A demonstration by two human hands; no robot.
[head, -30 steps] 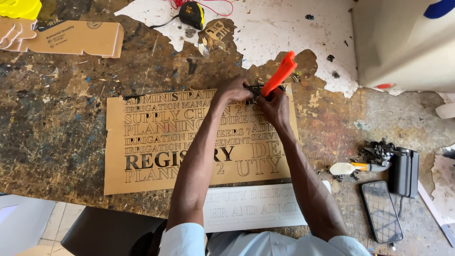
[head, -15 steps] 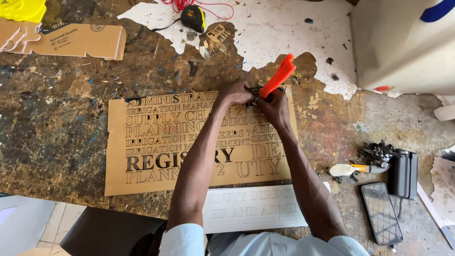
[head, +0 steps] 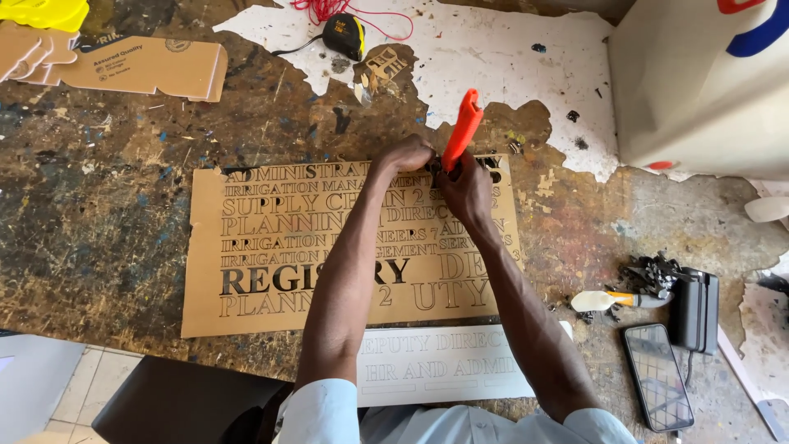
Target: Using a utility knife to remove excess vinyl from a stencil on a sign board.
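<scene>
Cardboard sheet (head: pixel 271 271) looks light, stiff, tearable; left hand (head: pixel 408 154) pins its far edge, right hand (head: pixel 464 187) grips orange cutter (head: pixel 462 130).

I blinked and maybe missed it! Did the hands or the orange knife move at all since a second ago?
Hardly anything moved. The left hand and right hand stay together at the top edge of the brown lettered cardboard sheet, the right one holding the orange-handled utility knife, tilted as before. The black phone and the scarred wooden workbench are unchanged.
</scene>
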